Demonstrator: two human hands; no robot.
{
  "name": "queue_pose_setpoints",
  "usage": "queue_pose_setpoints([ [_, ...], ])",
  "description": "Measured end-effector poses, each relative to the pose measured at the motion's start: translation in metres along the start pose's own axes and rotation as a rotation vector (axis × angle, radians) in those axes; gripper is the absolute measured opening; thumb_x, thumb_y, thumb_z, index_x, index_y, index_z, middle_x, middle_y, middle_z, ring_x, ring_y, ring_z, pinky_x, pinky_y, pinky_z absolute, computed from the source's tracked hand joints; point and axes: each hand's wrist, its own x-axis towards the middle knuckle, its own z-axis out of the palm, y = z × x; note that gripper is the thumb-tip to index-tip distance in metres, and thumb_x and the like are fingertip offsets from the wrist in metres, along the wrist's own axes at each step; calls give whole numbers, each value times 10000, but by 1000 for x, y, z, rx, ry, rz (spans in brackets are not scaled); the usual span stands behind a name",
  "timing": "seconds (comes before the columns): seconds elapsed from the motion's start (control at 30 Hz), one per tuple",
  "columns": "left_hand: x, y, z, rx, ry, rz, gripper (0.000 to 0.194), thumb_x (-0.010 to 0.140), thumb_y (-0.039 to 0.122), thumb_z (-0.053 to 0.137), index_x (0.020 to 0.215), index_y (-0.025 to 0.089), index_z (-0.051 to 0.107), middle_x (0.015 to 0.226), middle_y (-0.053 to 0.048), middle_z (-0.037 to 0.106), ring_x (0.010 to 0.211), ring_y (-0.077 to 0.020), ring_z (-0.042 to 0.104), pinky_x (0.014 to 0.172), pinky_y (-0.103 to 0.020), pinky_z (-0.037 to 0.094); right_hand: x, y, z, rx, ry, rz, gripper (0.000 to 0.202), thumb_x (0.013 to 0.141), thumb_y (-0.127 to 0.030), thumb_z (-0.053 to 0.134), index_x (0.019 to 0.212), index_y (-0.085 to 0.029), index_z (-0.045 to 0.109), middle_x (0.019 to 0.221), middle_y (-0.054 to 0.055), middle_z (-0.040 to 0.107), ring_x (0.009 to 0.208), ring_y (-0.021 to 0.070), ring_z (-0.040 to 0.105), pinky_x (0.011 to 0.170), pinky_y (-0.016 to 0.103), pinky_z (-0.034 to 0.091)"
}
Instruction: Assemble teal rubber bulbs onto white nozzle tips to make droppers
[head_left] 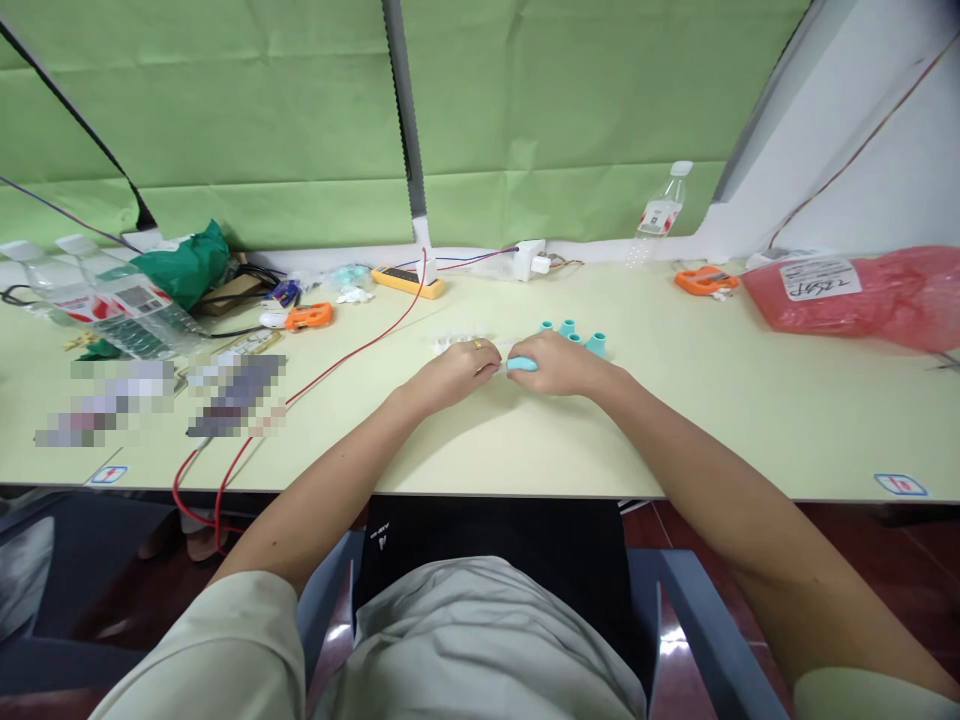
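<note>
Pale sleeves and two bare forearms reach from the chair out over the bench [675, 430], and the hands meet near its middle. Right hand [561, 364] has its fingers closed around a small teal plastic piece [521, 364], of which only one end shows. Left hand [457, 368], a ring on one finger, pinches something small and whitish against that end; what it is cannot be made out. The teal piece looks light, stiff and smooth, so it probably wants a firm pinch along its sides, not at the tip. Just behind the right hand stand four teal caps [574, 335], upright and close together, and a row of small white parts [457, 342] lies behind the left hand. Further left a red wire [352, 352] snakes across to the bench edge, near an orange tool [309, 316] and water bottles [112, 300]. A red bag [862, 295] lies at far right. Green sheeting [262, 130] covers the wall behind.
</note>
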Motion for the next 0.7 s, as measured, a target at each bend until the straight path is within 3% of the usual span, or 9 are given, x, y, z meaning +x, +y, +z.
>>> queue_pose_setpoints([
  [0.27,-2,7,0,-60,-85,-27,241,993,200,447,916,163,673,1139,-112,658,932,-192,654,861,-343,505,-1,-1,-1,99,-71,-17,199,871,-292,552,766,-186,684,720,45,678,691,188,556,653,310,356],
  [0.47,-2,8,3,-83,-66,-34,135,927,162,506,871,173,628,1092,-88,633,862,-166,611,796,-318,483,-2,3,-3,267,-80,-12,155,834,-316,609,820,-191,699,769,18,685,706,168,558,652,290,367],
  [0.7,-2,6,9,-61,-80,-47,107,887,122,509,806,178,553,1022,-72,592,781,-147,552,708,-301,448,-2,2,-1,218,-102,-78,174,833,-288,585,683,-200,591,630,-7,566,623,149,466,628,300,321],
])
